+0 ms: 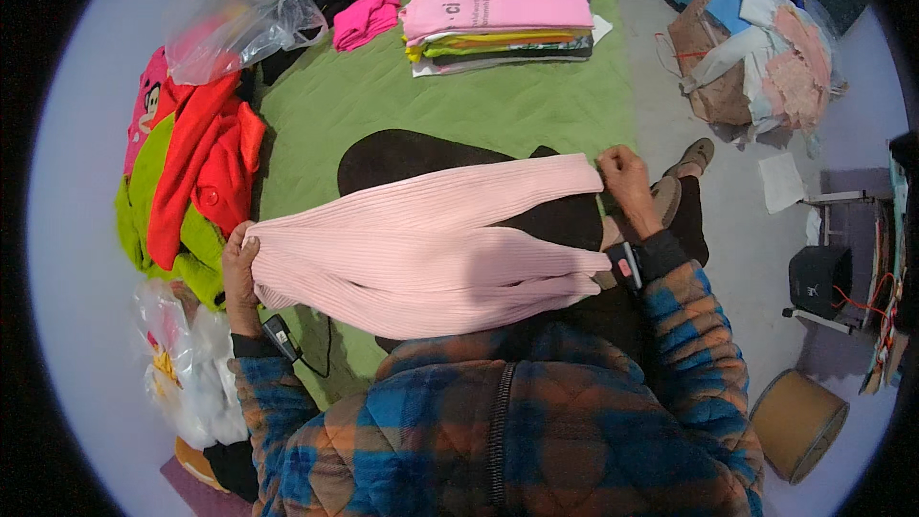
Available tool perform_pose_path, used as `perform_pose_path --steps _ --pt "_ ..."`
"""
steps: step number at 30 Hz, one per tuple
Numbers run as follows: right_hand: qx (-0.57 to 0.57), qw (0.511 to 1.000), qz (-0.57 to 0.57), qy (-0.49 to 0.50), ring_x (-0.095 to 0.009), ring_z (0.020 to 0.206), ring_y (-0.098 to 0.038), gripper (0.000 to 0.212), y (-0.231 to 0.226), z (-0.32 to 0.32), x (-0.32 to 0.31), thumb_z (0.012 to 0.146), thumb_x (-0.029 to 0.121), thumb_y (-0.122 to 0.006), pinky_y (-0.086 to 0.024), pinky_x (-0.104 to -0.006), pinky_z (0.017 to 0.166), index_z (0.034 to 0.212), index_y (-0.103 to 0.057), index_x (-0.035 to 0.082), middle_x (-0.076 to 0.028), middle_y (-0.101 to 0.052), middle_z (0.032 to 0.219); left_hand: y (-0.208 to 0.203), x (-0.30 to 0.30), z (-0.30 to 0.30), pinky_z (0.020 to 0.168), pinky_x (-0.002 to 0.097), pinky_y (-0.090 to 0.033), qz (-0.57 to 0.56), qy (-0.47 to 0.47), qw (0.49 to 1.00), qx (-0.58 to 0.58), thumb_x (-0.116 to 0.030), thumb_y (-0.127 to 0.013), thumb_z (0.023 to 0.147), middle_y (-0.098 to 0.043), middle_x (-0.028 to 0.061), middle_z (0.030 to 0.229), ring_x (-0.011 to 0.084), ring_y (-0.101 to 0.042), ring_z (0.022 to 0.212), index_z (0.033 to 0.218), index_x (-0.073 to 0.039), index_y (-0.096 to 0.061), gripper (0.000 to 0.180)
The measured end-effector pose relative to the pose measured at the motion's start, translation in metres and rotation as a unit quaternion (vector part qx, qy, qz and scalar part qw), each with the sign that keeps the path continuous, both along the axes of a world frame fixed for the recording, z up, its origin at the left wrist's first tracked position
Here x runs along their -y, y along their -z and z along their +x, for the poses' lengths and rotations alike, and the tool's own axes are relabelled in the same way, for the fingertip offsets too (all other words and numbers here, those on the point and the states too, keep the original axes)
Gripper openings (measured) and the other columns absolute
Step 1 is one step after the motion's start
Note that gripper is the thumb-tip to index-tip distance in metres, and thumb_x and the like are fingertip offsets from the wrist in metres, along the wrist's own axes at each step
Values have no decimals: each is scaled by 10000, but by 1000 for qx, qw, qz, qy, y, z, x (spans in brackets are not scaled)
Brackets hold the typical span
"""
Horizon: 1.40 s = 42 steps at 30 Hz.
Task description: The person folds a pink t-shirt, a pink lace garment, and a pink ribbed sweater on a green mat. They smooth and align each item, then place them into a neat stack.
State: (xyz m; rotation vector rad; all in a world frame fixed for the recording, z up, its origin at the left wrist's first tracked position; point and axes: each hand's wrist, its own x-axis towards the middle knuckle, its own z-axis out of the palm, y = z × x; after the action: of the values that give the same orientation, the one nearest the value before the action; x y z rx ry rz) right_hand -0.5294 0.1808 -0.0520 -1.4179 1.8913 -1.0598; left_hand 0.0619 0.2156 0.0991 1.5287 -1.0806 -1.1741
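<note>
A pale pink ribbed knit garment (pixel 412 230) with long, narrow leg-like parts stretches sideways over my dark-clothed lap. My left hand (pixel 241 263) is closed on its gathered end at the left, thumb on top. At the far right end of the upper leg-like part, my right hand (pixel 624 177) is closed, its curled fingers pinching at the hem edge. The lower parts lie loosely folded on each other, their ends near my right wrist. A shadow falls across them.
A green quilted cover (pixel 316 105) lies beneath. Folded clothes (pixel 498 0) are stacked beyond my lap. Red and lime garments (pixel 201 172) and a clear plastic bag (pixel 239 29) lie at left. On the right floor stand a full bag (pixel 718 67), a small rack (pixel 833 201) and a brown drum (pixel 799 426).
</note>
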Motion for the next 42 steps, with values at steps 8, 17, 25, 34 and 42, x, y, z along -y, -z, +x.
perform_pose_path --steps 8,17,25,34,42 --pt "157 923 70 -345 -157 695 -561 203 -87 51 -58 764 113 -700 -471 -279 672 889 -590 -2 -75 -582 783 -2 1 -9 770 236 -470 6 -2 1000 -8 -83 -618 834 -615 31 936 114 -583 825 1077 -34 -541 260" --pt "91 929 100 -344 -200 706 -537 333 -105 97 -66 724 180 -727 -448 -305 664 960 -563 11 -89 -555 841 -7 -5 -9 785 235 -458 -19 -8 1000 22 -74 -621 830 -610 30 954 110 -574 845 1090 -19 -546 276" --pt "214 895 72 -385 -64 684 -459 182 -135 85 -51 759 118 -690 -393 -226 610 845 -554 34 27 -497 721 -18 -11 -11 763 224 -465 -33 -19 999 -16 -93 -644 824 -614 27 937 97 -576 823 1078 -21 -548 281" --pt "179 941 91 -273 -76 655 -515 238 -137 60 16 745 215 -722 -421 -241 585 812 -592 29 2 -571 702 -40 1 -16 745 228 -475 -27 -29 999 6 -81 -635 827 -626 42 935 104 -587 820 1061 -15 -557 255" --pt "84 929 163 -323 -133 679 -540 271 -82 22 21 743 229 -711 -448 -296 634 822 -620 -14 -42 -593 718 -11 14 -15 747 228 -462 11 -17 1000 21 -73 -605 837 -620 22 900 105 -581 800 1046 -24 -563 219"
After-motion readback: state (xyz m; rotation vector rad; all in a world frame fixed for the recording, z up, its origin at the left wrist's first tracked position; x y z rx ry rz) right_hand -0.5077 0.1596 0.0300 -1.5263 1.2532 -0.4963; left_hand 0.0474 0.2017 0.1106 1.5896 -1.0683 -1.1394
